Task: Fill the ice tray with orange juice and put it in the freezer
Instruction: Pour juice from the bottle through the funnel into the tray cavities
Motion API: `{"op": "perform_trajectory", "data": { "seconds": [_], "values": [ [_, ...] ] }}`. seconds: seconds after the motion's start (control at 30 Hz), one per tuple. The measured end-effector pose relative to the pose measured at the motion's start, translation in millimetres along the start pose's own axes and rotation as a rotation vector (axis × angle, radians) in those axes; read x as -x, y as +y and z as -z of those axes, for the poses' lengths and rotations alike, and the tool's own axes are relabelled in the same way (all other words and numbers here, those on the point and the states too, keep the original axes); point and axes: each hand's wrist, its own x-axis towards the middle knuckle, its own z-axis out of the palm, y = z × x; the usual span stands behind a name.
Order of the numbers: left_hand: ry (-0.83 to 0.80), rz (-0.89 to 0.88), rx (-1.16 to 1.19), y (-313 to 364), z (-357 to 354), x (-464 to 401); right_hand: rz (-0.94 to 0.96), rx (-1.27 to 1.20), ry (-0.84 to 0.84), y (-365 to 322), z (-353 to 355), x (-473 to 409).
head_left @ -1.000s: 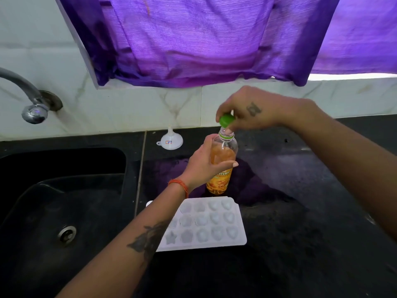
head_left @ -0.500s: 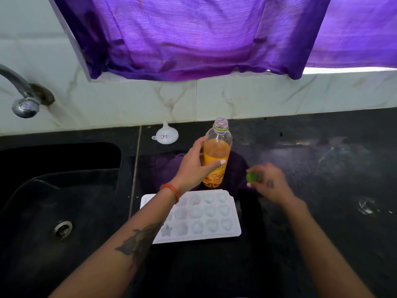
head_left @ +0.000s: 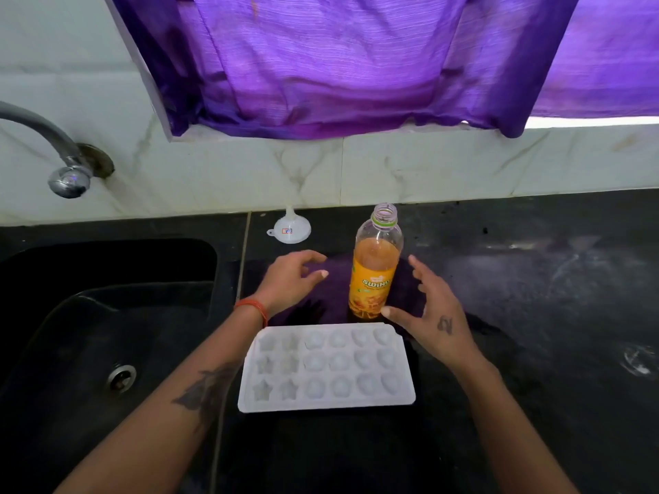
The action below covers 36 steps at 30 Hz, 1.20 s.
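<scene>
An uncapped plastic bottle of orange juice stands upright on the black counter, just behind a white ice tray whose star, round and heart moulds hold no liquid. My left hand hovers to the left of the bottle, fingers spread, not touching it. To the bottle's right is my right hand, also open, with the thumb close to the bottle's base. The green cap is not visible; my right hand may hide it.
A small white funnel sits upside down at the back of the counter by the tiled wall. A black sink with a metal tap lies to the left. Bare black counter stretches to the right. A purple curtain hangs above.
My right hand unscrewed the green cap, carried it down to the counter on the right, then came back beside the bottle. My left hand let go of the bottle.
</scene>
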Motion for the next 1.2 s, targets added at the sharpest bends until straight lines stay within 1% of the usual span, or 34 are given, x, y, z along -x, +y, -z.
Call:
{"op": "perform_trajectory", "data": {
  "seconds": [0.07, 0.1, 0.2, 0.27, 0.4, 0.47, 0.53, 0.6, 0.67, 0.73, 0.8, 0.87, 0.9, 0.93, 0.97, 1.03, 1.13, 1.17, 1.2],
  "values": [
    [0.083, -0.039, -0.251, -10.5, 10.6, -14.5, -0.028, -0.177, 0.088, -17.2, -10.0, -4.7],
    [0.097, -0.061, -0.360, -14.6, 14.4, -23.1, -0.052, -0.255, 0.113, -24.5, -15.4, -7.9],
    [0.062, -0.115, -0.626, -21.5, 21.1, -50.1, -0.071, -0.399, 0.152, -40.1, -30.6, -16.8],
    [0.014, -0.160, -0.858, -23.7, 23.7, -68.1, -0.056, -0.420, 0.185, -44.6, -38.7, -20.9],
    [-0.064, -0.264, -1.397, -26.9, 27.4, -105.9, -0.032, -0.398, 0.269, -43.2, -50.0, -26.7],
    [-0.124, -0.292, -1.599, -27.4, 29.0, -122.2, -0.026, -0.403, 0.293, -40.7, -52.9, -29.1],
    [-0.199, -0.301, -1.764, -28.3, 30.7, -136.2, -0.026, -0.399, 0.312, -37.8, -56.0, -31.3],
    [-0.240, -0.305, -1.872, -26.6, 30.7, -148.1, -0.026, -0.390, 0.325, -34.5, -59.5, -32.9],
    [-0.274, -0.314, -1.880, -21.9, 30.6, -155.9, -0.029, -0.386, 0.333, -31.4, -62.5, -34.0],
    [-0.347, -0.309, -1.845, -17.2, 31.7, -159.0, -0.027, -0.373, 0.338, -28.5, -64.8, -35.1],
    [-0.366, -0.284, -1.816, -14.1, 37.0, -158.6, -0.022, -0.361, 0.340, -25.9, -66.3, -36.1],
    [-0.330, -0.257, -1.713, -13.8, 47.2, -156.4, -0.027, -0.354, 0.334, -24.6, -67.1, -37.2],
    [-0.289, -0.212, -1.607, -15.3, 53.6, -155.5, -0.029, -0.349, 0.331, -23.9, -67.3, -37.6],
    [-0.240, -0.149, -1.456, -17.6, 60.1, -153.3, -0.029, -0.341, 0.330, -23.0, -67.5, -37.9],
    [-0.191, -0.083, -1.257, -19.8, 66.6, -149.0, -0.030, -0.332, 0.330, -22.2, -67.6, -38.2],
    [-0.098, 0.013, -0.734, -24.4, 76.2, -131.9, -0.036, -0.318, 0.333, -21.2, -67.6, -38.9],
    [-0.052, 0.090, 0.094, -30.9, 78.1, -84.9, -0.020, -0.299, 0.337, -20.7, -66.6, -39.8],
    [-0.045, 0.106, 0.286, -32.7, 75.9, -67.0, -0.009, -0.293, 0.341, -20.4, -65.5, -40.3],
    [-0.033, 0.112, 0.426, -34.7, 72.5, -49.6, 0.001, -0.287, 0.343, -19.9, -63.9, -41.4]
  ]
}}
